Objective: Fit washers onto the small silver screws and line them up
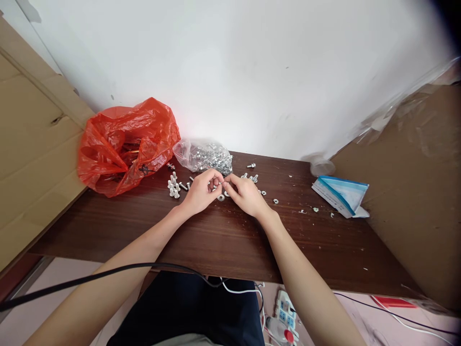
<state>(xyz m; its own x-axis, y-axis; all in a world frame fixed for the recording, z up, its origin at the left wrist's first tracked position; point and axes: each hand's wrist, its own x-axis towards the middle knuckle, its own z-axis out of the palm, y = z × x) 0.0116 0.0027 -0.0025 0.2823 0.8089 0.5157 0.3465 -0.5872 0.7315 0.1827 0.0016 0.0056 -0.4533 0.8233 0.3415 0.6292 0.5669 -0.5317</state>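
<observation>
While the left hand (200, 193) and right hand (248, 194) meet, narrowly pinched, contents indeterminable, a washer (221, 197) lies between them and bolts (173, 186) stand upright beside the left hand.

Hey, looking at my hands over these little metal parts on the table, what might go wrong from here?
The bolts standing in a cluster beside your left hand could topple if that hand swings outward. The loose washer lies close below your fingers, so a sleeveless wrist or fingertip might brush it away. Small nuts near your right hand might get knocked aside.
</observation>
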